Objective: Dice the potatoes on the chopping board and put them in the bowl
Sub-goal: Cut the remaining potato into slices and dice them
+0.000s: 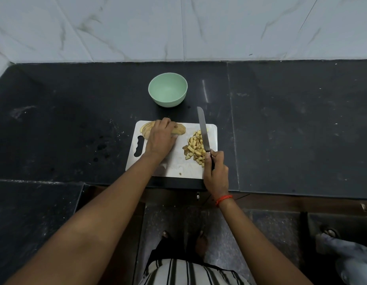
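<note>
Potato slices [146,128] lay at the chopping board's [174,165] upper left, pressed under the left hand [161,138]; apparently firm, wet, slippery. Right hand [216,173] clenched the knife [203,130] beside the dice [196,149]; bowl [167,91] waited above, centre frame.

No readable text, label or number appears anywhere, seemingly.

Left hand [161,138] presses sliced potato [179,129]; right hand [216,171] holds knife [203,128] over dice [196,149].
</note>
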### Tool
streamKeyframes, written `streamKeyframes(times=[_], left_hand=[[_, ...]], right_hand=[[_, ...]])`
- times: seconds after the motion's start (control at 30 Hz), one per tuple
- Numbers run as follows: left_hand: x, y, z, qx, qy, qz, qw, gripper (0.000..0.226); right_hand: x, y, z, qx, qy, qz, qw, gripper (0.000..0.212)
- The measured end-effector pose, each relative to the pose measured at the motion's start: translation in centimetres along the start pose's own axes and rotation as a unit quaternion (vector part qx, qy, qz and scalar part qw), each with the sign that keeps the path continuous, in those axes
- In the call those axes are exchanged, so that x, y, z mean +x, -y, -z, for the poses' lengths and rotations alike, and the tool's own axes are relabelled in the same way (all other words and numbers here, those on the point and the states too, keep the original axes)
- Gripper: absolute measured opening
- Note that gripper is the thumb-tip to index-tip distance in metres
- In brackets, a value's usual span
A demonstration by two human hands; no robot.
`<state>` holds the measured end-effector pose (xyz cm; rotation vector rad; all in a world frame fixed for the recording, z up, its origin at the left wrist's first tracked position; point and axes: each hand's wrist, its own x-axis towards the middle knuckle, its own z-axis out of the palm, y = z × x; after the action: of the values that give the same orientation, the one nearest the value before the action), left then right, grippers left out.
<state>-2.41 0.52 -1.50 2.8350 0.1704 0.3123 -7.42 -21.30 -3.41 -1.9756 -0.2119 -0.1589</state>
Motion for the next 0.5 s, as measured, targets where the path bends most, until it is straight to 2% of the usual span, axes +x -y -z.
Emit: streamKeyframes(times=[0.27,0.5], left_hand=[[0.78,0.13,0.33,-0.018,0.019,-0.009,1.0,0.033],[0.54,0.41,0.2,-0.019,0.012,-0.016,1.0,0.033]], right_hand=[[0.14,-0.12,0.05,0.01,0.001,0.006,1.0,0.024],[0.14,-0.29,-0.06,0.012,0.004,0.004,1.0,0.015]])
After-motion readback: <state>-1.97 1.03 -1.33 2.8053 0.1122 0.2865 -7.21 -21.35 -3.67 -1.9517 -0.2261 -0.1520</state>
